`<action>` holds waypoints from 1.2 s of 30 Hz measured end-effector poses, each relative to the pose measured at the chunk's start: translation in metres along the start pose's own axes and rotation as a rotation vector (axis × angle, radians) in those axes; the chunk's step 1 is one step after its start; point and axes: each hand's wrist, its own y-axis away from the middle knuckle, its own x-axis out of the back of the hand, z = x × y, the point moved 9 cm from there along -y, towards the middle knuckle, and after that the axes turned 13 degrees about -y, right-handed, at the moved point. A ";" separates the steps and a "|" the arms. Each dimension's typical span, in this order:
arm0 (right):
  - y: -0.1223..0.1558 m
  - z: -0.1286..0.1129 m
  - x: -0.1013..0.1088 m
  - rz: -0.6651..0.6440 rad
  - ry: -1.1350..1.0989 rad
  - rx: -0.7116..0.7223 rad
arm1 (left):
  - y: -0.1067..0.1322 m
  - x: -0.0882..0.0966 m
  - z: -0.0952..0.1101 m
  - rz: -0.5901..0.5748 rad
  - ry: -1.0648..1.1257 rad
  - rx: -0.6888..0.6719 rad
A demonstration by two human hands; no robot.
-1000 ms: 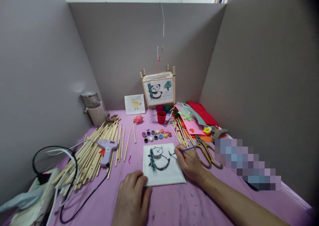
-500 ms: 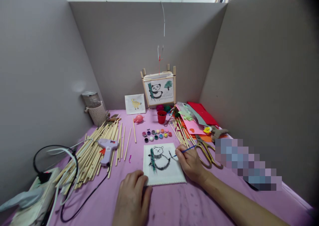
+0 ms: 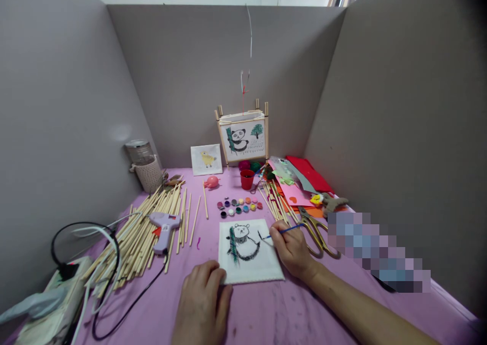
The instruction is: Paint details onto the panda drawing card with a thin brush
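My right hand (image 3: 291, 251) pinches a thin blue paintbrush (image 3: 284, 230), its dark tip on or just over the right part of a white cloth panel (image 3: 268, 269). A black-outlined panda (image 3: 247, 244) holding a green bamboo stalk is painted there, with a short black stroke (image 3: 259, 235) right of it. At the panel's lower left corner lies my left hand (image 3: 203, 297), fingers bent and thumb apart, holding nothing; its fingertips touch the corner. Small paint pots (image 3: 238, 210) in two rows stand just behind the panel, and a red cup (image 3: 247, 179) is farther back.
Wooden sticks (image 3: 152, 228) and a purple glue gun (image 3: 164, 231) lie left, beside a power strip (image 3: 57, 304). Gold-handled scissors (image 3: 317, 236) sit right of my right hand. A panda lantern (image 3: 243, 139) and chick picture (image 3: 206, 159) stand behind. Grey partitions (image 3: 228, 45) enclose the table.
My right hand has shifted slightly right with the paintbrush. My left hand and the panel stay in place; the view has tilted up very slightly.
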 end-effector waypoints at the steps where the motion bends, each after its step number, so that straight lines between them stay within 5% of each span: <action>1: 0.000 0.000 0.001 0.010 0.008 0.002 | 0.000 0.000 0.000 -0.003 0.000 0.002; 36: -0.002 0.007 -0.008 -0.057 0.022 -0.055 | 0.002 -0.003 -0.001 -0.010 -0.008 -0.007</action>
